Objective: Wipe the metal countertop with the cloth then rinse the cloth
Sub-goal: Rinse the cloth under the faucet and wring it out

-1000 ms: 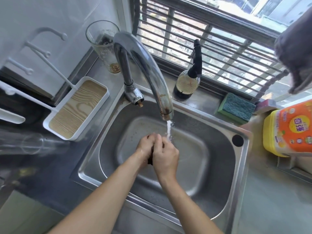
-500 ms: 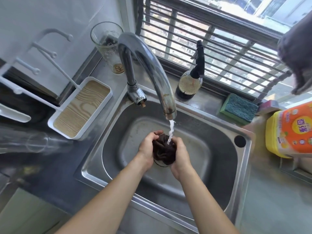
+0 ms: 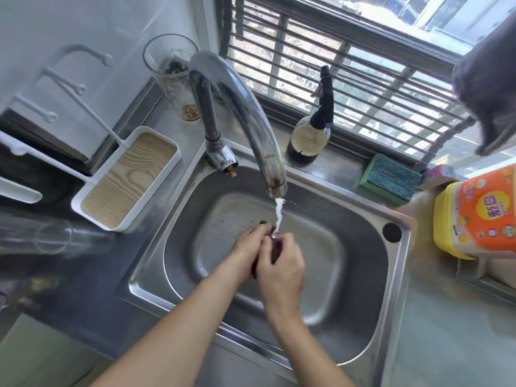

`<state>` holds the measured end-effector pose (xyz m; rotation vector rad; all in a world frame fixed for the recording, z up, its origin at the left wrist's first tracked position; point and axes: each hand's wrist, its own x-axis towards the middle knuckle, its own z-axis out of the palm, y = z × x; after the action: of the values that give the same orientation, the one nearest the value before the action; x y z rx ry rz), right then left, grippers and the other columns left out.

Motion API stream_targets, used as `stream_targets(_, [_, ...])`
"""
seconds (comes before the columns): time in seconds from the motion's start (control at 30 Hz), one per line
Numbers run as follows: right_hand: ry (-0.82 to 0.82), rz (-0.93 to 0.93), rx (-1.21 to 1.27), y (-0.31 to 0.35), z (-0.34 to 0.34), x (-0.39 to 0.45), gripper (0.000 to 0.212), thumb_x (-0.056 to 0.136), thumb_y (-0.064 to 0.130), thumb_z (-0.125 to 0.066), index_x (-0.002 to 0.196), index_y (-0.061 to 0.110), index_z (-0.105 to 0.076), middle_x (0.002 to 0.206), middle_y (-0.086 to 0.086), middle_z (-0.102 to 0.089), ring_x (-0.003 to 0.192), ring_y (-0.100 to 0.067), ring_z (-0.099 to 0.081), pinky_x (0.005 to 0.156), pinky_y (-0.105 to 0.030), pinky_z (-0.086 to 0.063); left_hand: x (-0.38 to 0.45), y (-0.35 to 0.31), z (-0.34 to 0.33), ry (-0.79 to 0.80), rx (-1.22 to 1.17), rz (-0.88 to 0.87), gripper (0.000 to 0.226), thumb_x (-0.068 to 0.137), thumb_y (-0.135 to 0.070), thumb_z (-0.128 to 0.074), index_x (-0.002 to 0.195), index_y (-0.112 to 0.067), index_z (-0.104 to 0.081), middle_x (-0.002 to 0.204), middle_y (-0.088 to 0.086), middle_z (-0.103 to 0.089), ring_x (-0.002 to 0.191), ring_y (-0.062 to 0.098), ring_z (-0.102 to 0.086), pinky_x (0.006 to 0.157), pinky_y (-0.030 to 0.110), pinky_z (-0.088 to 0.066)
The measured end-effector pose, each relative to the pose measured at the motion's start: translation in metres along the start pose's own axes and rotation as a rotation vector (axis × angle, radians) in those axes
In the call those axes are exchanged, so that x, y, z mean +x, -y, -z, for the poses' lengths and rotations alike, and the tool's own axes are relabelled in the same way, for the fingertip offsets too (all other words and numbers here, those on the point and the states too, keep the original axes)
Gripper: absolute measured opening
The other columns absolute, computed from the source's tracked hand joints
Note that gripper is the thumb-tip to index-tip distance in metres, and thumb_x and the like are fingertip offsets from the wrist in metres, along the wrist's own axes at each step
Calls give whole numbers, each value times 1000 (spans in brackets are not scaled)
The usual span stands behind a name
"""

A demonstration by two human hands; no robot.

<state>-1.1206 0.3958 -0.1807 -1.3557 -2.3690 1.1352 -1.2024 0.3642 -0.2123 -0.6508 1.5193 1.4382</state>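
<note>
Head view: over the middle of the sink point(image 3: 391, 311), the left hand point(image 3: 247, 251) and right hand point(image 3: 282, 270) press together around the dark cloth point(image 3: 275, 251), both closed on it, only slivers showing between the palms. Water point(image 3: 278, 216) from the tap point(image 3: 237, 113) falls onto the fingers. A sponge point(image 3: 389, 178) lies far right on the ledge, a glass point(image 3: 174, 76) far left.

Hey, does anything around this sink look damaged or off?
Yes: the faucet has brown, rust-like staining near its spout tip, just above the running water. Nothing looks spilled; both hands are working the cloth over the sink.
</note>
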Motion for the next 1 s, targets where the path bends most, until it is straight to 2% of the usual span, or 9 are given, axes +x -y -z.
stream_targets(0.1, [17, 94, -40, 8, -6, -1, 32, 95, 48, -51, 79, 21, -55, 78, -2, -63, 75, -25, -60, 66, -37, -45, -3, 4, 5, 5, -39, 43, 30, 97, -36, -62, 74, -17, -62, 65, -1, -63, 56, 13, -60, 58, 22, -49])
stream_targets(0.27, [53, -473, 78, 12, -7, 65, 33, 96, 33, -48, 87, 12, -72, 92, -15, -74, 95, -40, -64, 79, -40, -50, -12, 15, -1, -25, 189, -174, 37, 97, -17, -51, 61, -16, -60, 49, -9, -58, 47, 7, -51, 39, 13, -37])
stream_targets(0.37, [-2, -219, 80, 22, -20, 31, 29, 97, 34, -49, 82, 13, -63, 85, -13, -72, 86, -35, -63, 71, -36, -43, -1, -10, 3, -83, 213, -149, 31, 101, -26, -54, 76, -10, -66, 60, -7, -60, 55, 4, -54, 47, 11, -41])
stream_targets(0.47, [7, 55, 77, 27, -24, 0, 29, 95, 38, -50, 73, 19, -53, 75, -8, -68, 76, -29, -60, 66, -35, -33, 4, -15, 18, -92, 106, -65, 35, 102, -32, -56, 74, -12, -60, 57, -6, -62, 51, 8, -58, 48, 19, -45])
stream_targets(0.63, [125, -461, 63, 7, -12, 77, 35, 100, 32, -47, 97, 8, -74, 109, -22, -73, 105, -44, -62, 87, -42, -48, -13, 6, 0, 16, 243, -197, 31, 100, -19, -51, 72, -14, -64, 52, -9, -63, 61, 14, -55, 44, 16, -42])
stream_targets(0.73, [53, -248, 44, 17, -22, 45, 40, 98, 39, -41, 91, 11, -70, 100, -19, -74, 96, -41, -65, 78, -42, -47, -5, -10, 5, -51, 321, -168, 30, 102, -23, -50, 91, -7, -73, 86, 10, -75, 84, 26, -66, 64, 28, -52])
stream_targets(0.8, [42, -25, 56, 24, -30, 12, 41, 95, 44, -38, 87, 16, -67, 91, -13, -74, 88, -36, -66, 70, -39, -42, 1, -17, 15, -108, 298, -136, 34, 105, -29, -49, 112, -3, -70, 111, 18, -73, 101, 31, -70, 60, 26, -51])
stream_targets(0.87, [42, -4, -7, 22, -29, 19, 40, 98, 42, -41, 85, 15, -67, 89, -15, -74, 86, -38, -67, 68, -39, -42, -3, -13, 16, -69, 196, -70, 31, 103, -34, -53, 100, -9, -71, 92, 7, -74, 79, 22, -70, 48, 20, -47])
stream_targets(1.0, [87, -416, -8, 2, -19, 83, 46, 104, 41, -40, 93, 11, -73, 110, -22, -73, 108, -42, -63, 78, -38, -39, -10, 8, 9, 51, 221, -71, 34, 102, -32, -50, 76, -16, -65, 67, -4, -69, 50, 5, -64, 42, 14, -43])
